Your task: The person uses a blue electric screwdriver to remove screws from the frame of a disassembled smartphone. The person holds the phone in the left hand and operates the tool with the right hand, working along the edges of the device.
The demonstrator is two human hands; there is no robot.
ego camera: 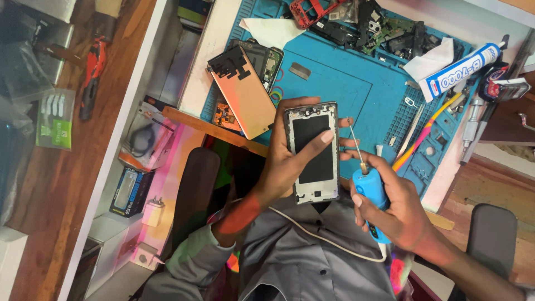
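L hand [290, 161] grip clamped on phone frame [313, 153]; R hand [393, 209] grip clamped on blue screwdriver [369, 189]

A silver-framed phone body [313, 153] with a black centre panel; at its four o'clock, a bright blue screwdriver [369, 192] (brass collar). At twelve o'clock, a blue work mat [340, 83]; at ten, a copper-orange back cover [245, 97].

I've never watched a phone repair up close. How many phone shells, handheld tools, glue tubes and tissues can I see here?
Phone shells: 3, the frame in the left hand, the copper panel, the red frame
Blue tool in the right hand: 1
Glue tube: 1
White tissues: 2
Total: 7
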